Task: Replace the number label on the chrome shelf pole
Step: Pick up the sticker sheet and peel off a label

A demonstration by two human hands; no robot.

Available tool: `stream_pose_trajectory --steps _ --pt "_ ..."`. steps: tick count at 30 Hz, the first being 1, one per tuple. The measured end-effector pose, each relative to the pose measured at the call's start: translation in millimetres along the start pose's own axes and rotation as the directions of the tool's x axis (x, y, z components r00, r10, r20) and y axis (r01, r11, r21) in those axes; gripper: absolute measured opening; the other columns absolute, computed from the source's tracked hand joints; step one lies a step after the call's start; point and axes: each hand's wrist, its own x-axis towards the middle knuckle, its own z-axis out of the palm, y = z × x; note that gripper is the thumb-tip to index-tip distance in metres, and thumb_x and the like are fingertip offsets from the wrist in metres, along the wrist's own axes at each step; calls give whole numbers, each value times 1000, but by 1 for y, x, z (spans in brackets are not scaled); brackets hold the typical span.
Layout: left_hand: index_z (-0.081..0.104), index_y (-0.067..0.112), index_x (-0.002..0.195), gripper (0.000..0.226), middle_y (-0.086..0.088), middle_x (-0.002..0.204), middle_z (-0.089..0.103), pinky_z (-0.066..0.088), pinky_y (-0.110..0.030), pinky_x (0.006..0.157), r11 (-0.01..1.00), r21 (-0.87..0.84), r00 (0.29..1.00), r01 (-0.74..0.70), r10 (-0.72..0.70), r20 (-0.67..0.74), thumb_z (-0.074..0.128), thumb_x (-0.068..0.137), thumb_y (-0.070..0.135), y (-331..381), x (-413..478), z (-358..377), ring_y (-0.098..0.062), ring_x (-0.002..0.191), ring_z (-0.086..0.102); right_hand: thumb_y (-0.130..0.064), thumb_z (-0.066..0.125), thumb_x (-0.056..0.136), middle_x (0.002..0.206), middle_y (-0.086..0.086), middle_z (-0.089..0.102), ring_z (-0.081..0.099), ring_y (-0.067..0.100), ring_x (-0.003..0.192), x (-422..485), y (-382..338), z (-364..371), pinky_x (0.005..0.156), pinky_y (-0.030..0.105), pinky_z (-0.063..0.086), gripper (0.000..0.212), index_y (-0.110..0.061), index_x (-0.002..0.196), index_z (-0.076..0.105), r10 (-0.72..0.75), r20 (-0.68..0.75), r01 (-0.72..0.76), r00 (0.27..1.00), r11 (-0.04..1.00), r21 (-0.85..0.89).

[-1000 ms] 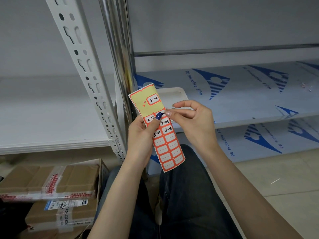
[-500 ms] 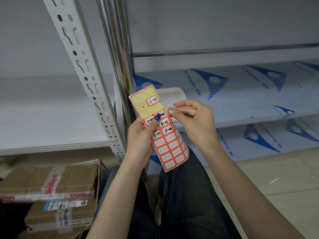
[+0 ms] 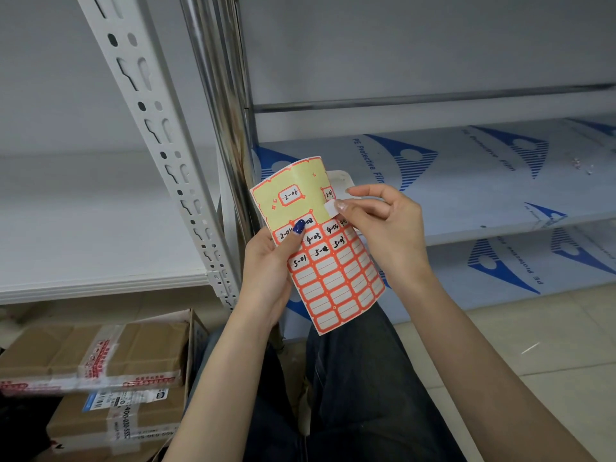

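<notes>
My left hand [image 3: 270, 271] holds a sheet of red-bordered labels [image 3: 330, 281] upright in front of the chrome shelf pole [image 3: 216, 95], thumb pressed on the row marked 2-01. Several labels carry handwritten numbers; the top part is bare yellow backing with a 2-06 label left on it. My right hand [image 3: 386, 228] pinches one small label [image 3: 330, 207] by its edge, its white back curled toward me, just off the sheet's right side. I see no label on the visible stretch of the pole.
A white slotted upright [image 3: 156, 135] leans left of the pole. Shelves with blue-printed protective film [image 3: 466, 181] extend right, a white tray [image 3: 340, 178] on the nearer one. Taped cardboard boxes [image 3: 96, 361] sit on the floor at lower left. My dark-trousered legs are below.
My right hand has peeled a label off the sheet and lifted it away to the right. The sheet has shifted slightly right with the left hand.
</notes>
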Motion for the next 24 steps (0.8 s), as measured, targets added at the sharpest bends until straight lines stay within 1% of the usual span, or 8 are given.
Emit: stream_pose_trajectory --steps 3,7,11,13,15,18,21,24 --pt "54 12 111 19 -6 103 70 56 -39 82 1000 -5 1000 -4 4 -4 55 92 16 0 0 0 -21 90 70 -30 70 82 89 -15 70 71 1 76 0 0 -3 66 24 58 20 -32 96 56 -2 13 2 1000 1000 7" --pt "56 19 101 10 -3 97 71 56 -38 81 1000 -20 1000 -20 20 -10 55 91 17 0 0 -1 -19 87 70 -33 67 83 93 -9 73 71 4 79 -1 -3 -6 70 25 58 15 -35 94 57 -2 96 -3 995 999 48" --pt "56 21 100 9 2 89 73 58 -35 75 999 -25 999 -34 34 -16 55 92 16 -1 1 -5 -17 83 72 -30 68 82 109 -5 69 69 9 95 0 -2 -7 80 30 57 21 -29 100 58 7 29 -10 1000 993 121" --pt "56 22 100 11 4 88 74 60 -31 70 999 -16 999 -47 47 3 56 91 15 0 1 -7 -16 81 72 -30 68 82 114 -5 67 69 10 94 2 -2 -7 73 26 56 29 -28 107 55 75 61 -82 995 988 132" --pt "54 23 100 14 2 95 73 60 -30 69 996 42 997 -74 74 1 59 90 15 0 1 -7 -15 82 72 -28 70 82 106 -2 70 71 13 85 4 -3 -8 68 27 57 29 -28 106 54 159 135 -178 978 974 142" --pt "48 22 105 27 0 109 66 58 -26 74 959 223 976 -175 199 -92 65 86 13 -3 2 -5 -11 92 68 -23 71 82 95 -3 71 72 12 78 2 -5 -8 66 27 56 22 -30 94 54 153 144 -172 978 976 135" --pt "42 22 115 41 6 114 55 50 -17 80 857 420 892 -298 407 -198 69 83 17 -6 2 -3 -3 102 56 -22 71 82 99 -1 72 71 12 83 -2 -2 -6 67 26 55 23 -31 95 54 127 87 -138 988 982 131" --pt "55 21 103 16 7 100 60 49 -20 79 803 473 853 -363 490 -178 60 89 17 -4 0 -2 -4 92 57 -22 70 83 104 1 72 70 14 89 -3 0 -4 73 30 55 20 -28 97 57 127 65 -133 990 986 96"
